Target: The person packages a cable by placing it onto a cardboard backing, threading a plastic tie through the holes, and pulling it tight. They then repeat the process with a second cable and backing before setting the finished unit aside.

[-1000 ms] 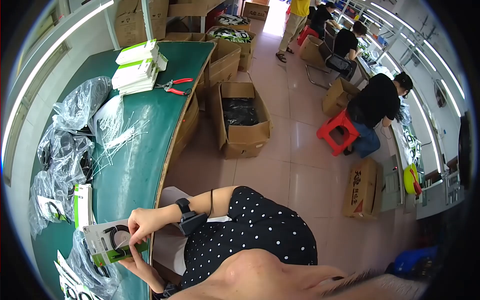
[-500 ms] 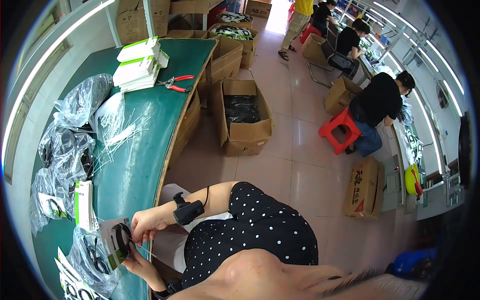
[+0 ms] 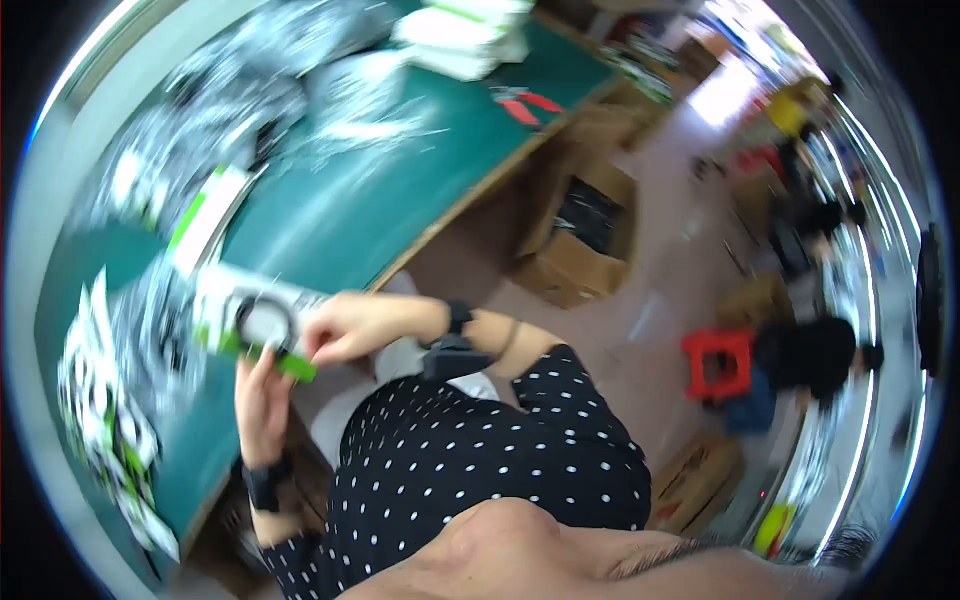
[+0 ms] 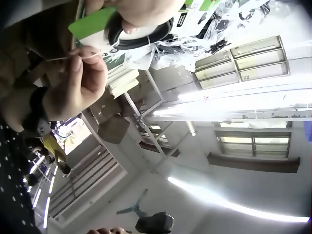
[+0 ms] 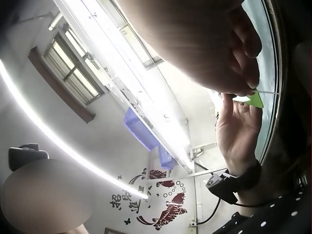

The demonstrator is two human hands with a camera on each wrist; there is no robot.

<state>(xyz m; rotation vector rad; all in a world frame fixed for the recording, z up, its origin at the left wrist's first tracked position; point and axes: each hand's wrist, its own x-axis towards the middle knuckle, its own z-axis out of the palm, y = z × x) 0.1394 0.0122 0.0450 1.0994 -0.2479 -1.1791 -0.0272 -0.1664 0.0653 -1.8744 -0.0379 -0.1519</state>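
Observation:
My left hand (image 3: 262, 410) holds a white-and-green card (image 3: 213, 300) with a coiled black cable (image 3: 243, 325) on it, above the green table's near edge. In the left wrist view, fingers of my left hand (image 4: 146, 10) lie over the cable (image 4: 141, 43). From the right, my right hand (image 3: 355, 322) meets the card's edge. Its thumb and finger pinch a thin white tie (image 4: 90, 56) beside the cable. The right wrist view shows the tie (image 5: 269, 92) jutting past my right hand (image 5: 195, 39), and a green card corner (image 5: 254, 101) at my left hand (image 5: 239, 134).
On the green table (image 3: 310, 215) lie stacked cards (image 3: 455, 42), red-handled cutters (image 3: 524, 106), loose white ties (image 3: 385, 130) and plastic bags (image 3: 235, 100). Carded cables (image 3: 105, 400) are at the left. An open carton (image 3: 575, 270) stands on the floor; people sit beyond.
The head view has swung, shifting the table and room, with blur. The card has turned from steeply tilted to facing the camera more. Both hands remain at it.

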